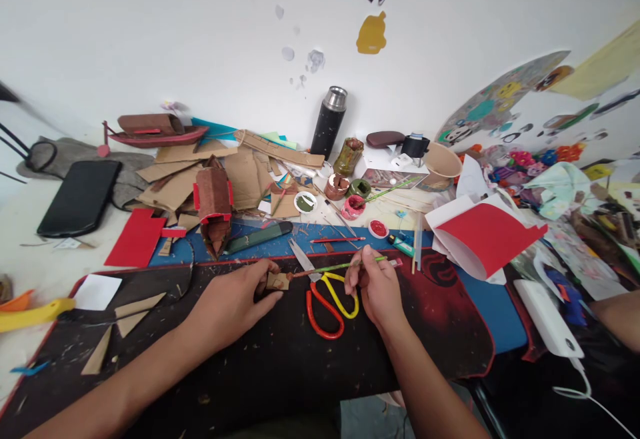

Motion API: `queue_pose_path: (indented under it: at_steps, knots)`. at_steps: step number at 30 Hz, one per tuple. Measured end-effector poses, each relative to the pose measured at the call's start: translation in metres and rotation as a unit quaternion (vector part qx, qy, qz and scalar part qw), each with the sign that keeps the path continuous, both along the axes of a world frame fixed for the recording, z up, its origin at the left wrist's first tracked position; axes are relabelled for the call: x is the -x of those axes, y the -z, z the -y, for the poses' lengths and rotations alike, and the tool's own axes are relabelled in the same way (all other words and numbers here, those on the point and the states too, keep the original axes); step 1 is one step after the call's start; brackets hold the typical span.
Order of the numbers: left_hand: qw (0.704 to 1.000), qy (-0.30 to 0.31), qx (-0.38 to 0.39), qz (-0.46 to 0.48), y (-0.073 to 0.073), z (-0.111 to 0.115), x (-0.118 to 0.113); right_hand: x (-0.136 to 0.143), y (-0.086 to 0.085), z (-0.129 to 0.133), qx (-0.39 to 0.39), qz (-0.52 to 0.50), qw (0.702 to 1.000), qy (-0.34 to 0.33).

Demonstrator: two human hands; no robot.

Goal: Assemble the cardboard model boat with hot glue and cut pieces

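My left hand (227, 302) pinches a small piece of cardboard (278, 282) above the dark mat. A thin paintbrush (335, 267) with a green handle is held in the closed fingers of my right hand (376, 286). Its brown-coated tip meets the cardboard's right edge. Beneath the brush lie scissors (309, 307) with one red and one yellow handle, blades pointing away. Farther back stand jars of brown paint (337, 189), green paint (361, 190) and pinkish-red paint (353, 208). A lid of red paint (379, 229) sits nearer my right hand.
A brown cardboard model (214, 199) and a green utility knife (259, 236) lie beyond my left hand. Behind are a boat model (160, 135), cardboard scraps (245, 176) and a black flask (327, 122). Red paper (493, 232) and another person's arm (620, 316) are at right.
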State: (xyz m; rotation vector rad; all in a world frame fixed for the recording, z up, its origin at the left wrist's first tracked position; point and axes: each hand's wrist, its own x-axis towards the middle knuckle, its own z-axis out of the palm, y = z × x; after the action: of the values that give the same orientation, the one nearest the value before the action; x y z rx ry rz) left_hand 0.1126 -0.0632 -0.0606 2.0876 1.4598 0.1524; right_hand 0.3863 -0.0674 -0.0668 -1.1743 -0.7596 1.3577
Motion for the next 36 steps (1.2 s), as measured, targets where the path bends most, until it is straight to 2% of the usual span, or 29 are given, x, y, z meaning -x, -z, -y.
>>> queue_pose_path:
  at_steps: [5,13,18,27,36]
  knots:
    - [0.999,0.006,-0.030,-0.038,0.0039,0.0042,-0.0050,0.0011,-0.0005,-0.0003,-0.001,-0.009,1.000,0.001]
    - [1.000,0.002,-0.016,0.018,0.0048,-0.0004,-0.0018,0.0018,-0.0012,-0.0001,0.005,-0.019,1.000,0.002]
    - [0.997,0.024,-0.034,0.063,0.0086,-0.0017,0.0021,0.0026,-0.0004,0.0001,0.009,-0.021,1.000,-0.002]
    - [0.999,-0.012,-0.044,0.005,0.0036,0.0027,-0.0041,0.0038,-0.0017,-0.0002,0.009,-0.019,1.000,-0.008]
    - [0.997,0.008,-0.047,0.062,0.0084,0.0005,0.0012,0.0038,-0.0032,-0.0006,0.012,-0.018,1.000,-0.008]
